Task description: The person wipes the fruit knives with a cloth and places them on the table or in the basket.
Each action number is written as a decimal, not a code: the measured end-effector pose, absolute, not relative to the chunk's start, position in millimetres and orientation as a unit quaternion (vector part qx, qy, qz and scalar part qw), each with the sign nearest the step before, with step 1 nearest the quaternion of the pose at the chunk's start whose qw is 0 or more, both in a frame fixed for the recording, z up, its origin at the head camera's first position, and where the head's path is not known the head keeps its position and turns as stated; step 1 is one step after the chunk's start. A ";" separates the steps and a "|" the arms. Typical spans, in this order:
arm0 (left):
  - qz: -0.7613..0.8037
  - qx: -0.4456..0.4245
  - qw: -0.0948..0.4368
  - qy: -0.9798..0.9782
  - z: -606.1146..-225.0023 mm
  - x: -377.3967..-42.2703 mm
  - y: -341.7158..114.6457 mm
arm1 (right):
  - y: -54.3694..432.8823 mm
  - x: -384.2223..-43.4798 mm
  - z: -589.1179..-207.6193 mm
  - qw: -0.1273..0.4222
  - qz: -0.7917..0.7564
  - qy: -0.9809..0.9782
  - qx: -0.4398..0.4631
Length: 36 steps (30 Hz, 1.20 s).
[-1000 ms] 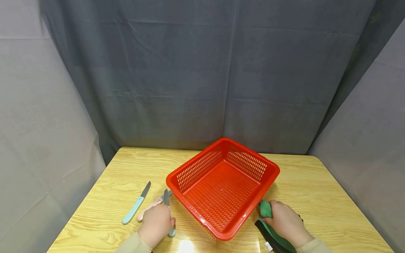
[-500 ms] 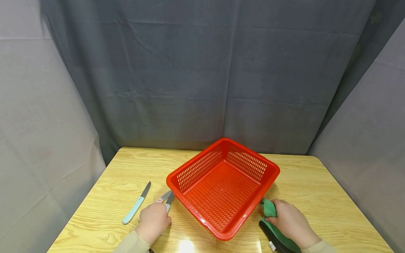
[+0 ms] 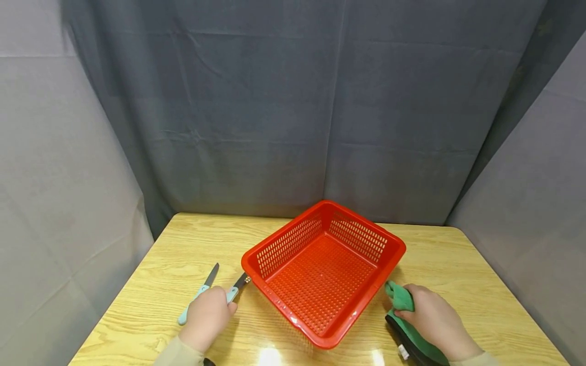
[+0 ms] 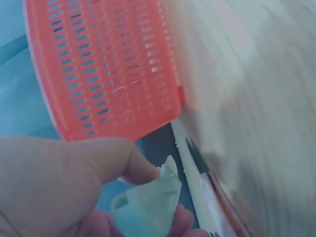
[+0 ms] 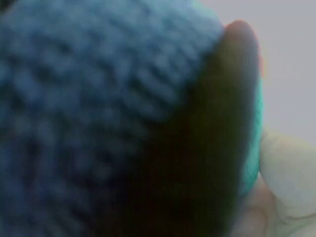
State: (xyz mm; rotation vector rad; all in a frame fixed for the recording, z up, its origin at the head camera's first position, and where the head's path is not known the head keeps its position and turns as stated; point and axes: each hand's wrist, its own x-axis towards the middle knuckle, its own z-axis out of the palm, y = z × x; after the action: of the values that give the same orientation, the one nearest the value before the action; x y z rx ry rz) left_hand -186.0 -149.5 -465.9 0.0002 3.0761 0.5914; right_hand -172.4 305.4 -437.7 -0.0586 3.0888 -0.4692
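Left hand: fingers curled about the pale-blue handle of a knife, its blade directed at the near-left side of the red basket. Right hand: gripping a green-and-black cloth item, white-tagged, right of the basket; its exact kind we cannot tell. Second knife: partly behind the left hand; contact unclear. Hazards, in our judgement: a slack grip could let the blade slip and snag the rim; a careless shift could bring fingers onto the second edge. Container: the basket, on the wooden table; inside we see perforated floor and walls.
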 end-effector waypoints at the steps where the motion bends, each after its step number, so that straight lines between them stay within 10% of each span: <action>1: 0.190 -0.002 0.004 0.982 -464.5 -185.7 -151.1 | 306.5 -172.3 -436.4 0.009 -0.153 0.988 -0.017; 36: 0.263 0.003 -0.165 0.951 -420.5 -165.8 -160.6 | 329.3 -151.6 -396.5 -0.127 -0.172 0.977 -0.011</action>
State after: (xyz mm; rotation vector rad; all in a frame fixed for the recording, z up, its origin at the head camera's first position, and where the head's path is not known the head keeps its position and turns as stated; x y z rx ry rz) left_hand -165.8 -160.6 -420.5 0.0114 3.3470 0.9263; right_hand -151.6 329.3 -396.5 -0.0387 3.3445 -0.5899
